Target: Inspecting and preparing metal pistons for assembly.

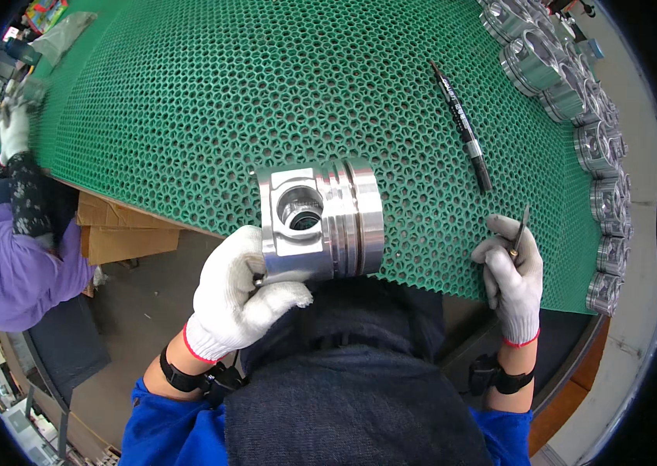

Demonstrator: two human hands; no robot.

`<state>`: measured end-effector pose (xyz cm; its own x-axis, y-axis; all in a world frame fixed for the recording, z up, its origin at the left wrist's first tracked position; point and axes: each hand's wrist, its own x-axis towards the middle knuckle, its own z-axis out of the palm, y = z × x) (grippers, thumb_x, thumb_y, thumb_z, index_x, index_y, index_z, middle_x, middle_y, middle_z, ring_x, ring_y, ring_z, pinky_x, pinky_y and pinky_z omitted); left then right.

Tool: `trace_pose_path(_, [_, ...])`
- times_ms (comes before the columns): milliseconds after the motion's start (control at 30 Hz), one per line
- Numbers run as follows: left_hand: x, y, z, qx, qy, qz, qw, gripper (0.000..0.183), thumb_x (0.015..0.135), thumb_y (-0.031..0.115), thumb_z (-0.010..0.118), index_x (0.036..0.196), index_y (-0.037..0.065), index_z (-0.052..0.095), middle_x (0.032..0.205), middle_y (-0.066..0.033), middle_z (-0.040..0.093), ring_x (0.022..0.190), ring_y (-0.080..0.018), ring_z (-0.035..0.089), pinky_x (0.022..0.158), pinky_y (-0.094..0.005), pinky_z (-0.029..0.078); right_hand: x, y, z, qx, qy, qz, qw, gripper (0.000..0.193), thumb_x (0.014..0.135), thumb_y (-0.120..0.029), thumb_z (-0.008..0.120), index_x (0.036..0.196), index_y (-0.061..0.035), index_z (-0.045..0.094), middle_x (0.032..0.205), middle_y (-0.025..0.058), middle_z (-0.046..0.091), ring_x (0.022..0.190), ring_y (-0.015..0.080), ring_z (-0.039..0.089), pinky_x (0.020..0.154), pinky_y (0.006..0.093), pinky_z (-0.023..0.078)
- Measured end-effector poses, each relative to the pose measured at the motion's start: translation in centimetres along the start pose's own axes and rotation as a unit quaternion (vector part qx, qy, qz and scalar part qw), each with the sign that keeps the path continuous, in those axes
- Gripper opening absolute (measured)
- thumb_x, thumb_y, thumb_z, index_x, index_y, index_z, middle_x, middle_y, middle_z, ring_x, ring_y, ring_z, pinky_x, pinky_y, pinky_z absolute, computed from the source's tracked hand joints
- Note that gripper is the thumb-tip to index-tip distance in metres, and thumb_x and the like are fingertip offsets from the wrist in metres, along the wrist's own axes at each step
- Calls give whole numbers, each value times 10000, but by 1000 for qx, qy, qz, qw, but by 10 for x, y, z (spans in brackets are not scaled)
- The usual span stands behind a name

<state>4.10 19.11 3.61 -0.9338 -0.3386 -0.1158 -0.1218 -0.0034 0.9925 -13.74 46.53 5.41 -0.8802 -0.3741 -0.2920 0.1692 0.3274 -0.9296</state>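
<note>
A shiny metal engine piston (344,225) lies on its side near the front edge of the green mat, its round pin bore facing up and its ring grooves toward the right. My left hand (235,291), in a white knitted glove with a red cuff edge, grips the piston at its lower left. Farther right, my gloved right hand (513,268) is closed around a thin pointed tool with a narrow blade (522,229); the rest of this tool is hidden in the fingers. Beyond that hand lies a black marker pen (464,132), apart from it.
The green honeycomb mat (266,85) covers the table. Several more pistons (596,147) line its right edge, next to a pale ledge. At left, a co-worker in purple (22,264) reaches over the table with a gloved hand (14,128). Cardboard boxes (126,233) stand below the edge.
</note>
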Motion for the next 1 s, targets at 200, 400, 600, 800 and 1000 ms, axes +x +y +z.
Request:
trace_pose_path(200, [1, -13, -3, 93, -7, 87, 992, 378, 703, 229, 831, 986, 25, 685, 899, -124, 659, 776, -292, 630, 713, -365, 493, -1, -8, 6, -34, 9, 15, 999, 448, 854, -181, 626, 1224, 54, 533, 854, 119, 670, 426, 37, 424, 372, 183, 331])
trace_pose_path(400, [10, -3, -1, 74, 24, 45, 996, 394, 720, 214, 828, 1012, -1, 672, 929, -127, 668, 767, -262, 641, 705, -347, 501, 2, -5, 2, -22, 1, 11, 1000, 423, 859, -148, 603, 1218, 64, 529, 848, 134, 667, 414, 43, 428, 365, 184, 334])
trace_pose_path(600, [29, 5, 5, -76, 65, 47, 994, 648, 805, 173, 801, 1286, -55, 433, 1105, -129, 663, 954, -181, 664, 855, -319, 535, 2, -5, -2, 21, -12, 20, 1000, 420, 831, -75, 569, 1213, 89, 516, 841, 160, 662, 389, 51, 415, 355, 188, 337])
trace_pose_path(800, [55, 8, -5, 183, 2, 63, 981, 361, 837, 159, 749, 1122, -13, 611, 1058, -114, 686, 868, -171, 664, 777, -316, 530, 4, -3, -4, 56, -12, 29, 998, 427, 808, -39, 537, 1213, 94, 506, 823, 165, 651, 385, 54, 418, 351, 192, 338])
trace_pose_path(1000, [69, 24, -5, 27, 65, 69, 995, 294, 912, 134, 652, 1161, -13, 598, 1015, -118, 689, 909, -155, 640, 817, -280, 496, 6, 1, -7, 67, -14, 27, 997, 439, 799, -47, 538, 1215, 90, 505, 821, 172, 650, 375, 63, 427, 343, 194, 349])
